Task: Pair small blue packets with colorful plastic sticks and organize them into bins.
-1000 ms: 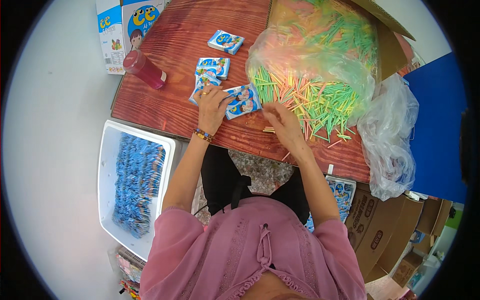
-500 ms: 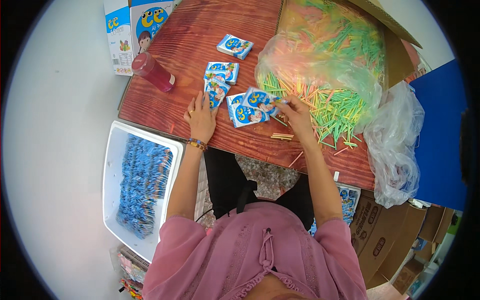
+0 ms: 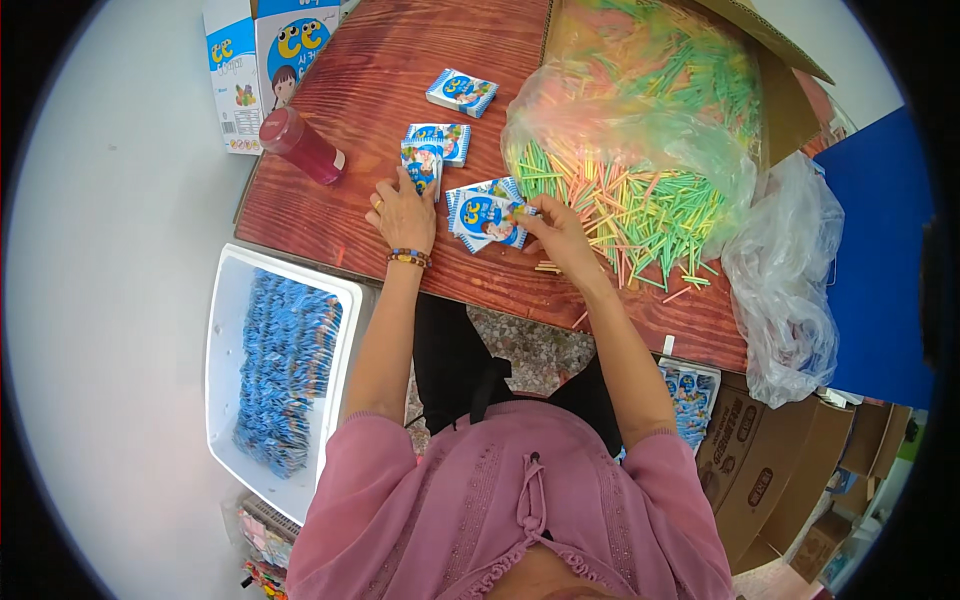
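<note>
On the red-brown wooden table [image 3: 370, 95], my left hand [image 3: 403, 217] closes its fingers around the near end of a small blue-and-white candy packet [image 3: 422, 162]. That packet overlaps another stack of the same kind [image 3: 456, 145] just beyond. My right hand [image 3: 562, 238] pinches the right edge of a similar packet [image 3: 487, 214], which lies over a few others in a loose pile. Farther back sits a separate packet stack [image 3: 462, 92], touched by neither hand. Thin coloured candy sticks [image 3: 640, 220] spill beside my right hand.
A clear plastic bag [image 3: 620, 110] of sticks lies in a cardboard box at the far right. A bottle of pinkish-red liquid [image 3: 303, 146] stands at the left. Below it, a white foam box [image 3: 345, 330] holds rows of packets. Crumpled plastic [image 3: 785, 270] hangs over the right edge.
My right hand has brought its packet left and down onto the loose pile. The packet at my left hand has turned straighter and shifted slightly away from me.
</note>
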The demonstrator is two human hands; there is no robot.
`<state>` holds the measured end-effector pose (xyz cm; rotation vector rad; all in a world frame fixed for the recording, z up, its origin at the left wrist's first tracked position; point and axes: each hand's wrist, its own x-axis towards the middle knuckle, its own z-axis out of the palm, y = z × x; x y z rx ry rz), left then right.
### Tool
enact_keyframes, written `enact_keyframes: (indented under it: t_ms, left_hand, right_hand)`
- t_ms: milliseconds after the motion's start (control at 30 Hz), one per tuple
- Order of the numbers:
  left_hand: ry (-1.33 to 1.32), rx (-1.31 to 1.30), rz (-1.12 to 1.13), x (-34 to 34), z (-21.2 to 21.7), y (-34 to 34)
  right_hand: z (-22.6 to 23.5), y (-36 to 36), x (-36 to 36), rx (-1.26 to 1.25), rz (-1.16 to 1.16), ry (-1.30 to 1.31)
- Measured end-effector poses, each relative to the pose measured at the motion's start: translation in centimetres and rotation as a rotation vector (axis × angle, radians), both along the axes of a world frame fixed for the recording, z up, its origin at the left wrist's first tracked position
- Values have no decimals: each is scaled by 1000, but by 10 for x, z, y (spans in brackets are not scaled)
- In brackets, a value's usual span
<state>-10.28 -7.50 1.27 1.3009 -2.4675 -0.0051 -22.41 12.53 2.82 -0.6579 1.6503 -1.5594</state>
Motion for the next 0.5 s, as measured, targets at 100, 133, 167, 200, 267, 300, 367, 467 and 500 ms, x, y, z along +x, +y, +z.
enact_keyframes:
  t_ms: [100, 133, 167, 200, 267, 300, 367, 467, 500]
  left_hand:
    - [59, -43, -2, 7, -5, 1]
    - [96, -88, -12, 12, -7, 0]
    - [179, -92, -33, 14, -5, 3]
    - [178, -84, -40, 17, -3, 9]
    - [551, 111, -216, 26, 5, 26]
    - [707, 415, -368, 32, 12, 36]
    - [836, 822, -443, 34, 35, 70]
    - [953, 1286, -477, 35, 43, 92]
    - [945, 1351, -461, 34, 43, 97]
  right_hand:
    - [-6, 8, -3, -29, -26, 62]
    - [-10, 12, -4, -68, -29, 81]
    - [-7, 17, -2, -61, -36, 79]
    - [-1, 22, 1, -118, -49, -14]
    - [1, 34, 0, -169, -82, -104]
    - [-2, 37, 0, -157, -40, -86]
    - [-1, 42, 2, -158, 26, -78]
    - [24, 43, 16, -164, 61, -95]
    - [10, 39, 17, -269, 28, -33]
